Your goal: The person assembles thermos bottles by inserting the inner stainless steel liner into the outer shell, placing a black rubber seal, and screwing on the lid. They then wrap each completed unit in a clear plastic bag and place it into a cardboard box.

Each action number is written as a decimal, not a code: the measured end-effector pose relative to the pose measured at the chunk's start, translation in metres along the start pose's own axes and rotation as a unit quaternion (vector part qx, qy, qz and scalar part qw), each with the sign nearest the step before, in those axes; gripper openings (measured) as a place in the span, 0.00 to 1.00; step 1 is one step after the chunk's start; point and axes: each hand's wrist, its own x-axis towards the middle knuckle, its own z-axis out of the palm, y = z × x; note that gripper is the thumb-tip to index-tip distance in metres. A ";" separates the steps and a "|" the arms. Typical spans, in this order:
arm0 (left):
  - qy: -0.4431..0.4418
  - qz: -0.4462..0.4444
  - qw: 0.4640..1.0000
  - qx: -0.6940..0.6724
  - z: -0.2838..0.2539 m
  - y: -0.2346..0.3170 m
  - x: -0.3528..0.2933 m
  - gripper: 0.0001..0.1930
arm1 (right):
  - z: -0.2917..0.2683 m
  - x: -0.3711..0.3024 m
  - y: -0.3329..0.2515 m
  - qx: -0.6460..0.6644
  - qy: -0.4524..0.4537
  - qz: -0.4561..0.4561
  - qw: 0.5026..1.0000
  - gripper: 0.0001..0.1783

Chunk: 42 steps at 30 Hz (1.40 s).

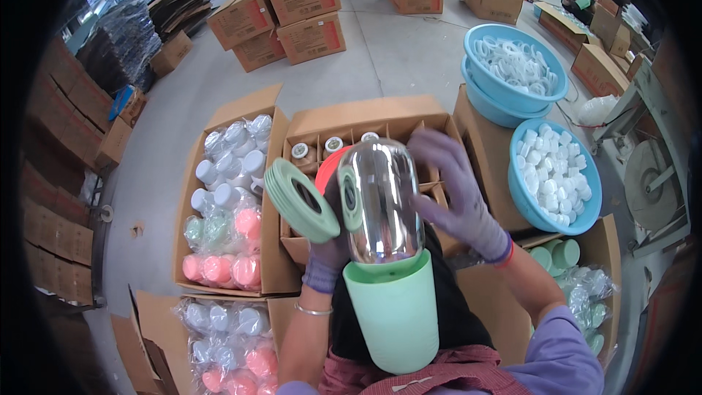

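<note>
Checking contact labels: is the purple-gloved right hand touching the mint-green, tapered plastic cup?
Apart: the head view shows black fabric between the right hand and the cup.

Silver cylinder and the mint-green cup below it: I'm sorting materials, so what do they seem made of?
Silver cylinder: mirror-bright, perhaps polished metal or silvered glass; its clear reflections fit both.
Mint-green cup: probably moulded plastic, satin finish, judging by its even colour and soft sheen.
</note>
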 end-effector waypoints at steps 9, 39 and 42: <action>0.072 -0.154 0.940 -0.295 -0.018 0.027 -0.110 0.31 | 0.036 -0.040 -0.012 0.388 -0.328 0.260 0.821 0.41; -0.165 -0.041 0.966 -0.195 -0.038 0.059 -0.072 0.21 | 0.031 -0.085 -0.043 0.317 -0.185 0.198 0.909 0.23; -0.072 -0.160 0.899 -0.400 -0.001 0.056 -0.078 0.25 | -0.017 -0.088 -0.063 0.302 -0.203 0.313 0.877 0.23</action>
